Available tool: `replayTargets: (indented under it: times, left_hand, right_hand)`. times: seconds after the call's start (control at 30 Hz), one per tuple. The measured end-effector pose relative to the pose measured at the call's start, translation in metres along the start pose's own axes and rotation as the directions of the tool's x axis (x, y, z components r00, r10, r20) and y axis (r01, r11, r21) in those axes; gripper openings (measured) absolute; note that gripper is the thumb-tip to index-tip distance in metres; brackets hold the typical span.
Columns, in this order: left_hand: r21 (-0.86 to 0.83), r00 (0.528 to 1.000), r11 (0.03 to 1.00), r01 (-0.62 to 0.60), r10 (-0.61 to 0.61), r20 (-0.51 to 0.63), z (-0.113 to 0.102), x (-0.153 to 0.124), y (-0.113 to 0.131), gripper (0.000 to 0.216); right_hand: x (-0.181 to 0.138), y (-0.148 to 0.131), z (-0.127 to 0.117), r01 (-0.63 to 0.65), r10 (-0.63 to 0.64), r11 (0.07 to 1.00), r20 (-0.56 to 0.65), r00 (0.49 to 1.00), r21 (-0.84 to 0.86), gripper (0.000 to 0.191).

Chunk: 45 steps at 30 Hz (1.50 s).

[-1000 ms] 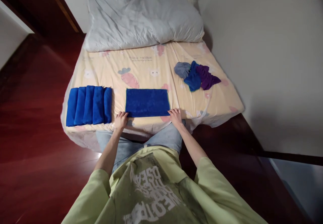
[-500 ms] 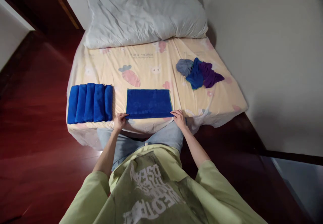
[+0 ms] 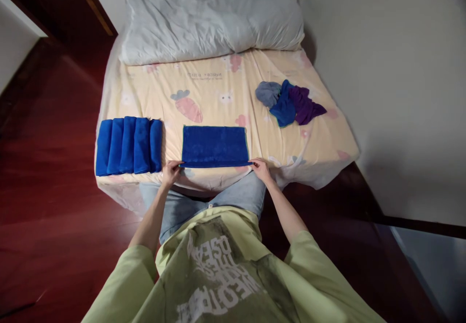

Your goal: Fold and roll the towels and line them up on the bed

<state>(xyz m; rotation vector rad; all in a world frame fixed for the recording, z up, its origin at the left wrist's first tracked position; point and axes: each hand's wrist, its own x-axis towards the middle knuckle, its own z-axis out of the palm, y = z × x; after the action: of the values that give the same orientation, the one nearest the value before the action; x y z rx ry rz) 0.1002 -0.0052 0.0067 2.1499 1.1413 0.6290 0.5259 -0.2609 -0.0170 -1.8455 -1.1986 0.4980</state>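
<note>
Two good spots imo: your left hand [image 3: 171,172] and right hand [image 3: 261,170] are pinching the flat blue cloth [image 3: 214,144] by its near-edge ends; it's looking light, floppy.

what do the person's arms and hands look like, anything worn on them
Both arms are bare below loose, pale yellow-green sleeves that end near the elbows. The left hand and right hand wear no gloves. No watch or bracelet shows; rings would be too small to tell.

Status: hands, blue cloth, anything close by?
Left hand, right hand pinching blue cloth at near corners. Near edge turned over. Rolled cloths left, crumpled pile right, both apart.
</note>
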Motion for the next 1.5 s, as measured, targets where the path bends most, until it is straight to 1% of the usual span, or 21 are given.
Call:
replayTargets:
  times: [0.07,0.13,0.27,0.37,0.43,0.53,0.63,0.7,0.8,0.93,1.23,1.4,1.5]
  left_hand:
    - [-0.008,1.000,1.000,0.028,-0.029,-0.002,-0.001,-0.001,0.002,0.038]
    - [-0.008,0.999,0.999,0.048,-0.048,0.009,-0.003,-0.001,0.004,0.039]
    - [0.028,0.997,0.997,0.073,-0.074,0.039,-0.005,0.002,0.005,0.038]
    - [0.074,0.996,0.995,0.069,-0.073,0.054,-0.007,0.006,0.005,0.034]
    - [0.105,0.995,0.992,0.074,-0.080,0.058,-0.008,0.010,0.005,0.032]
    - [0.155,0.994,0.983,0.097,-0.105,0.044,-0.009,0.016,0.005,0.039]
    - [0.205,0.988,0.967,0.149,-0.156,0.019,-0.008,0.024,0.006,0.041]
    - [0.209,0.978,0.957,0.200,-0.207,0.011,-0.008,0.031,0.008,0.042]
    - [0.184,0.952,0.940,0.289,-0.301,0.044,-0.008,0.041,0.011,0.044]
    - [0.201,0.926,0.914,0.353,-0.372,0.066,-0.008,0.050,0.015,0.042]
    - [0.262,0.928,0.896,0.358,-0.372,0.005,-0.005,0.045,0.024,0.039]
    - [0.256,0.924,0.893,0.371,-0.382,-0.010,-0.002,0.045,0.027,0.039]
    - [0.252,0.918,0.887,0.387,-0.395,-0.020,-0.001,0.046,0.027,0.037]
  right_hand:
    - [0.000,-0.001,0.000,0.013,-0.013,1.000,0.018,1.000,0.013,0.030]
    - [0.001,-0.003,-0.002,-0.003,0.002,1.000,0.036,0.999,0.013,0.031]
    - [0.006,-0.004,-0.006,-0.098,0.097,0.995,0.056,0.994,0.015,0.031]
    - [0.011,0.000,-0.007,-0.145,0.144,0.989,0.067,0.987,0.017,0.029]
    - [0.014,0.002,-0.006,-0.161,0.160,0.987,0.043,0.986,0.019,0.032]
    - [0.020,0.004,-0.003,-0.161,0.161,0.987,-0.013,0.987,0.006,0.037]
    - [0.027,0.005,0.000,-0.159,0.157,0.986,-0.047,0.987,-0.047,0.039]
    - [0.032,0.005,0.002,-0.183,0.176,0.977,-0.070,0.982,-0.110,0.038]
    - [0.039,0.005,0.003,-0.242,0.228,0.949,-0.089,0.970,-0.203,0.033]
    - [0.044,0.006,0.005,-0.290,0.271,0.924,-0.106,0.957,-0.250,0.029]
    - [0.047,0.000,0.008,-0.340,0.310,0.907,-0.153,0.939,-0.247,0.023]
    - [0.049,-0.009,0.008,-0.391,0.358,0.879,-0.165,0.919,-0.272,0.020]
    - [0.049,-0.013,0.009,-0.399,0.360,0.875,-0.181,0.915,-0.275,0.020]
